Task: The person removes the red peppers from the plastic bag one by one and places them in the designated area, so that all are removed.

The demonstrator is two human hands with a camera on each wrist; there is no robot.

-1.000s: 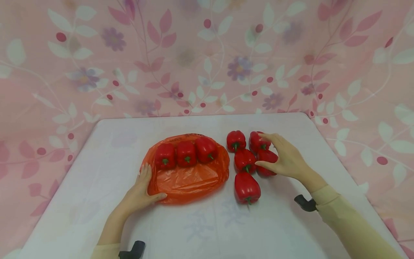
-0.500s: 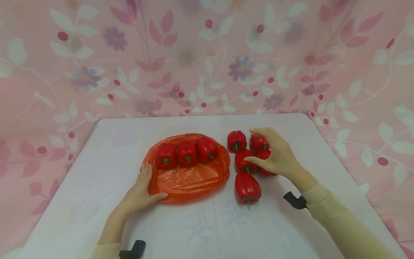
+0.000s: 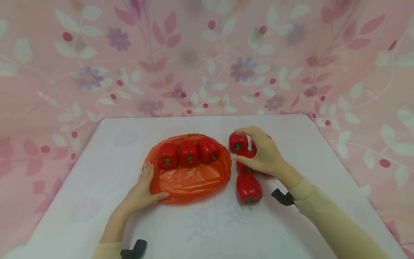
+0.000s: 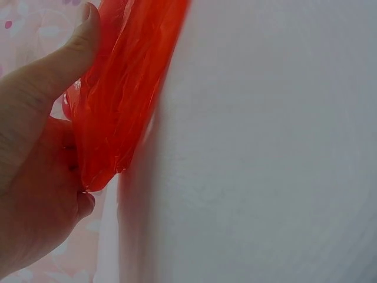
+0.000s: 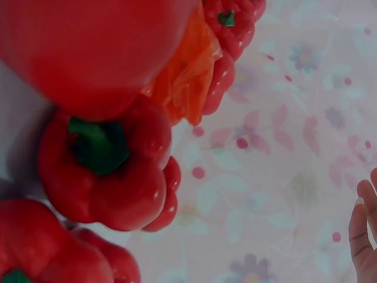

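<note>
My left hand is spread against the left side of an orange plastic bag, its thumb along the near rim; in the left wrist view the fingers lie beside the crinkled plastic. Three red bell peppers stand in a row inside the bag. To the right of the bag, my right hand hovers over a group of several red bell peppers, thumb and fingers apart with nothing between them. It hides part of the group. At the right wrist view's edge, some of its fingers show, away from the peppers.
A white table with faint blue markings carries everything. Behind it and at the sides hangs a pink flowered cloth. Each wrist has a dark curved device, one by the left cuff and one by the right cuff.
My right hand has moved left across the pepper group, from the right peppers towards the back left one, with fingers still parted. My left hand and the bag have stayed in place.
</note>
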